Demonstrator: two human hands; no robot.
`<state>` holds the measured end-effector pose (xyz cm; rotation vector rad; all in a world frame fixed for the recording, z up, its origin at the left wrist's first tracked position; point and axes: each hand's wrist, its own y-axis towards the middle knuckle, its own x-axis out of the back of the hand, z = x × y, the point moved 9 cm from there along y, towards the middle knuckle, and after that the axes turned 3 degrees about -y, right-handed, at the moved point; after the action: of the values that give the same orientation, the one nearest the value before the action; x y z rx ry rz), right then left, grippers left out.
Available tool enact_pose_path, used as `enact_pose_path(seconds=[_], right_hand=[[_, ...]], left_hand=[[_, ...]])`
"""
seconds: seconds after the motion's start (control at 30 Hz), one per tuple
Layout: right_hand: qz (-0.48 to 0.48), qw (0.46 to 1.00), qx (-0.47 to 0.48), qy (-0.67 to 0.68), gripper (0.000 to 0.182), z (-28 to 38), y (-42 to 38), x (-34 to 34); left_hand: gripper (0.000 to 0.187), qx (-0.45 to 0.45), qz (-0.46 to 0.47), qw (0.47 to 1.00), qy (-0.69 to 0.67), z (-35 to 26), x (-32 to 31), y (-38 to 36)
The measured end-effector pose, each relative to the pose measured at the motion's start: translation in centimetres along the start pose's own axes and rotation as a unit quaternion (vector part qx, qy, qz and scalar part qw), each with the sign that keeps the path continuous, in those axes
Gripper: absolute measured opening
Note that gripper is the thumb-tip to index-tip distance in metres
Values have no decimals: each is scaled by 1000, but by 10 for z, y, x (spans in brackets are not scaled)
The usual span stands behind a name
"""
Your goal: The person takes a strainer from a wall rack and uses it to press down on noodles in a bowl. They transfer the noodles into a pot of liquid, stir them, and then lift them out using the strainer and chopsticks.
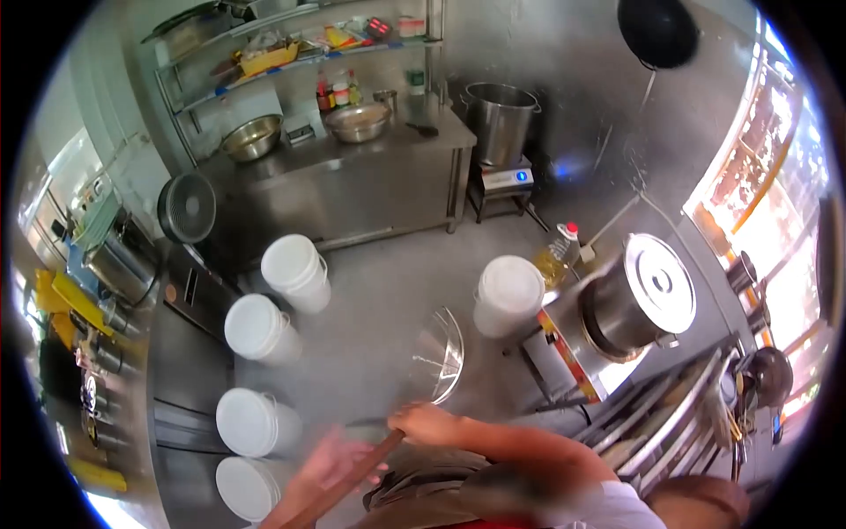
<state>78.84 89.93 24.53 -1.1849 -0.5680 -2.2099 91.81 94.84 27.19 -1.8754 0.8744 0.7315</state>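
Wooden handle (pixel 339 487) is running diagonally, low-left to upper-right, and we are holding it in both hands: the right hand (pixel 426 423) is closing around its upper end, nearest the tilted steel lid (pixel 438 357) just above, while the left hand (pixel 330 463) (blurred) is lying along the shaft lower down, grip uncertain.

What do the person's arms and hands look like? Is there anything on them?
Both hands, the left hand and the right hand, are bare: no gloves show. The right forearm is bare too, ending in a short whitish sleeve at the shoulder. The picture is too blurry to show rings or a watch.
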Motion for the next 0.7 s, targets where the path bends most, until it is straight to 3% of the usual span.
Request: enact_pose_path(seconds=[0.13,0.17,0.3,0.4,0.47,0.57,0.7], right_hand=[[-72,995,-67,-26,17,-106,22,70],[-92,991,-84,-46,17,-137,28,85],[-243,956,-143,-77,21,-266,59,156],[-279,944,-145,-97,20,-347,110,227],[-380,914,-102,-100,25,-372,149,296],[-436,890,-108,-76,48,-400,209,397],[-458,885,-80,31,44,-475,277,446]], left_hand=[[55,94,-76,961,249,-111,-67,83],[42,148,-75,971,172,-118,-50,119],[24,119,-53,969,210,-226,-27,251],[24,110,-42,955,273,-318,-50,316],[37,30,-70,943,324,-393,-67,337],[59,-94,-83,935,333,-501,-100,339],[67,-213,-76,922,315,-623,-87,342]])
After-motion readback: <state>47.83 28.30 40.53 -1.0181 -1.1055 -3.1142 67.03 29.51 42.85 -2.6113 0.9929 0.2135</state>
